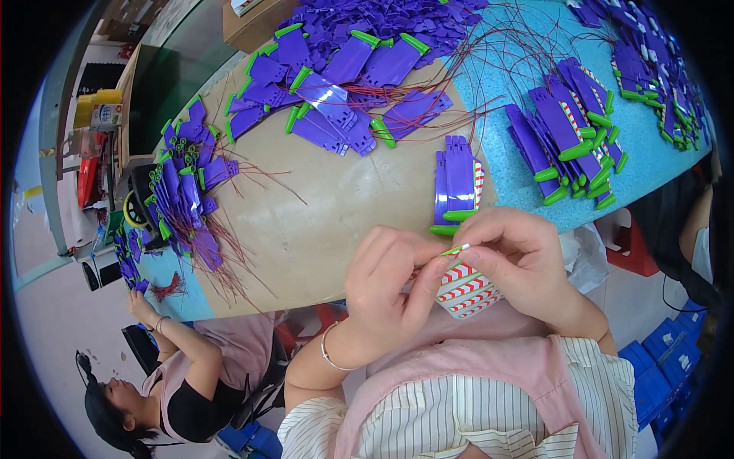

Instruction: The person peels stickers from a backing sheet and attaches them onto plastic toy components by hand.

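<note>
Brown table covering (336, 203) spreads before you in the head view, thin red wires (170, 288) trailing across its far side. Your left hand (394, 279) and right hand (524, 252) both pinch, thumb against forefinger, at the upper edge of a sticker sheet (465, 297); it hangs below your fingertips, flat and thin, red-and-white chevron strips slanting up rightward. Just beyond, nearer your right hand, glossy purple plastic panels (460, 183) with rounded green ends point lengthwise away from you.
</note>
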Demonstrator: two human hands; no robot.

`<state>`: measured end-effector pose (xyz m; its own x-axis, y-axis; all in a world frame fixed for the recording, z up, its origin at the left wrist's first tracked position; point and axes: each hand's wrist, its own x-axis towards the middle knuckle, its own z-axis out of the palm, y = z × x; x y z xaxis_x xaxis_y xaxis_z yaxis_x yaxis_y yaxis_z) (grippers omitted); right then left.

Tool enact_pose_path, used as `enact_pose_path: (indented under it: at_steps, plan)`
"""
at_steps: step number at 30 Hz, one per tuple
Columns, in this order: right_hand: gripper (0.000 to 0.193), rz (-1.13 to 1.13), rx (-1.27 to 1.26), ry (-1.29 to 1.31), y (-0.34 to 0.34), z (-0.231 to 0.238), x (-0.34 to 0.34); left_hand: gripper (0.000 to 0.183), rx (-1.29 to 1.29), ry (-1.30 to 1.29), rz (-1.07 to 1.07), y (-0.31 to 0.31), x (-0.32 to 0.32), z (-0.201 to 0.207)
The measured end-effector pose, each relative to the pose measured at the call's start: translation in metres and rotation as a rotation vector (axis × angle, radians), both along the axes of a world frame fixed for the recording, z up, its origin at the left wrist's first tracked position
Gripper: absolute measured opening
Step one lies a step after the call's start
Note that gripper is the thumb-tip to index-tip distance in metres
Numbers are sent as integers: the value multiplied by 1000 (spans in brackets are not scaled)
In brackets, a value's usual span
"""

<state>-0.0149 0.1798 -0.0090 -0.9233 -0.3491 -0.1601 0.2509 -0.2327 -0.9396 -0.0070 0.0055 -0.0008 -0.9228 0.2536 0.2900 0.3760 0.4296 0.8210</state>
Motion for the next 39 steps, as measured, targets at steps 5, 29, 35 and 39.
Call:
enact_pose_path:
  at_steps: [5,29,35,39]
  plan:
    - [4,18,251,172,-2,2,-5,17,-145,219,19,-4,-11,-4]
    - [19,119,-114,-314,3,-5,-17,52,-721,350,67,-95,-95,-25]
    - [17,142,-70,-325,-2,-5,-13,56,-590,46,98,-89,-60,-19]
    - [16,172,-40,-324,-1,-3,-9,54,-481,97,32,-82,-53,-11]
